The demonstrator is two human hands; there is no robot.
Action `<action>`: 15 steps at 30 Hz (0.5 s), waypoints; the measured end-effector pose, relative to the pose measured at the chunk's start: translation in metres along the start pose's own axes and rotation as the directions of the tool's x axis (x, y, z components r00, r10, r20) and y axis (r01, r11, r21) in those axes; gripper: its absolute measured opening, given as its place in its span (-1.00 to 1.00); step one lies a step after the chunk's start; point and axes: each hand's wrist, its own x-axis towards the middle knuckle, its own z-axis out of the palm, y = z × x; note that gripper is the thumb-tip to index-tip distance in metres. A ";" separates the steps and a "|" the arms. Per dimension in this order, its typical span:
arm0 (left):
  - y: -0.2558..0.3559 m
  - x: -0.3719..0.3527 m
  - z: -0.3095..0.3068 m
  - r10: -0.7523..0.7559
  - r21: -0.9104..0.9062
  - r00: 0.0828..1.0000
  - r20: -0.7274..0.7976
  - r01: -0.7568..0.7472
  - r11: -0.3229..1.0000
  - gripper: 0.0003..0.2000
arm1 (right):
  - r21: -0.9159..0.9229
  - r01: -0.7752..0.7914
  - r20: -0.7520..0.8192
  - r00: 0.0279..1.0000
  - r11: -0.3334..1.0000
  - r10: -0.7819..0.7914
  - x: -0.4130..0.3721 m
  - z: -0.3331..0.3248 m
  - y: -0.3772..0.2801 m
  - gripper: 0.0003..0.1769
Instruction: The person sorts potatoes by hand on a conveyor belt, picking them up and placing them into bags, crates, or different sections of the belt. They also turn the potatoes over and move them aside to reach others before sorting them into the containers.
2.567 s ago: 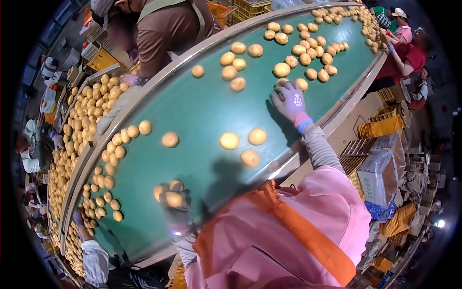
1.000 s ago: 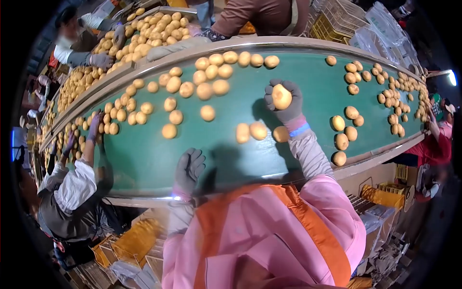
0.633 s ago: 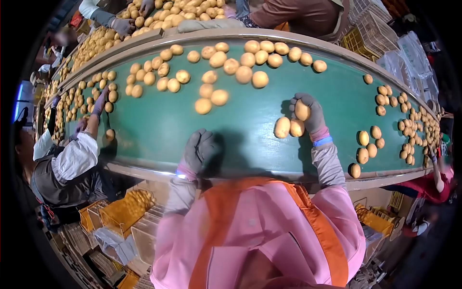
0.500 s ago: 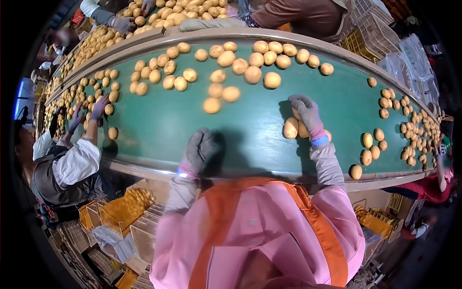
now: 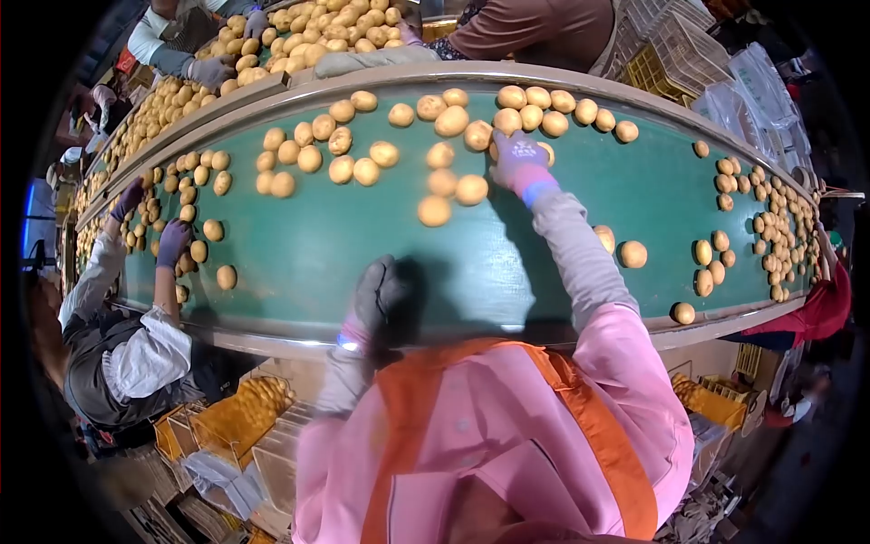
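Potatoes [image 5: 471, 189] spread along green belt [image 5: 331, 245]. Right hand [image 5: 520, 165] placed over belt's far half, fingers bent down at potatoes; grip hidden, cannot be told. Left hand [image 5: 376, 295] held above belt's near side, half open, loosely curled, empty. Yellow crate [image 5: 215, 431] set below belt's near side, apparently filled with potatoes. Pale crates [image 5: 693, 53] stacked beyond belt's far side. Print [image 5: 523, 151] on right glove [image 5: 529, 167] unreadable.

1 green belt [image 5: 362, 245], over 100 potatoes [image 5: 471, 189], 2 gloved hands [image 5: 374, 292] [image 5: 520, 161] (the wearer's own)
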 end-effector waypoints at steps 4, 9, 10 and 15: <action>-0.027 -0.010 -0.020 -0.253 -0.719 0.961 0.115 0.257 0.646 -0.52 | -0.088 -0.092 0.262 0.958 0.992 0.113 0.038 -0.001 0.003 -0.50; -0.021 -0.039 -0.058 -0.449 -0.904 0.878 0.165 0.317 0.287 -0.53 | 0.703 0.197 -0.043 0.971 0.684 -0.236 -0.020 -0.026 0.048 -0.36; -0.028 -0.044 -0.063 -0.423 -0.899 0.887 0.183 0.325 0.293 -0.53 | 0.872 0.200 -0.112 0.970 0.446 -0.216 -0.045 -0.023 0.047 -0.36; -0.033 -0.047 -0.075 -0.276 -0.885 0.922 0.270 0.351 0.306 -0.50 | 0.934 0.223 -0.248 0.967 -0.279 -0.055 -0.137 -0.016 0.021 -0.36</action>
